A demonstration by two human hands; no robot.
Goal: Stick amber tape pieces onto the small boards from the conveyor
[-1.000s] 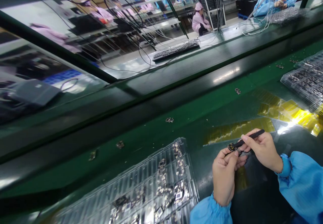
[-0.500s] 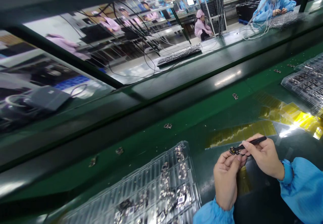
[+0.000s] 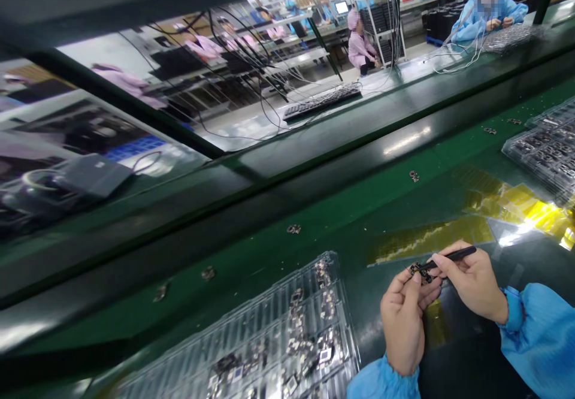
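My left hand [image 3: 404, 315] pinches a small dark circuit part [image 3: 418, 270] between thumb and fingers, low and right of centre. My right hand [image 3: 471, 279] grips black tweezers [image 3: 451, 256] whose tip touches that part. Both wrists wear blue sleeves. Just left of my left hand lies a clear plastic tray [image 3: 251, 351] with several similar small parts in its slots. Strips of yellow tape [image 3: 431, 237] lie on the green belt just beyond my hands.
A second clear tray [image 3: 543, 150] of parts sits at the right edge. Loose small parts [image 3: 294, 229] are scattered along the green conveyor. A keyboard [image 3: 323, 99] and cables lie on the far bench. A person in blue [image 3: 487, 3] works opposite, others in pink farther back.
My hands have stayed together on the part with the tweezers. The view has shifted slightly, so hands and tray sit a little lower in the picture.
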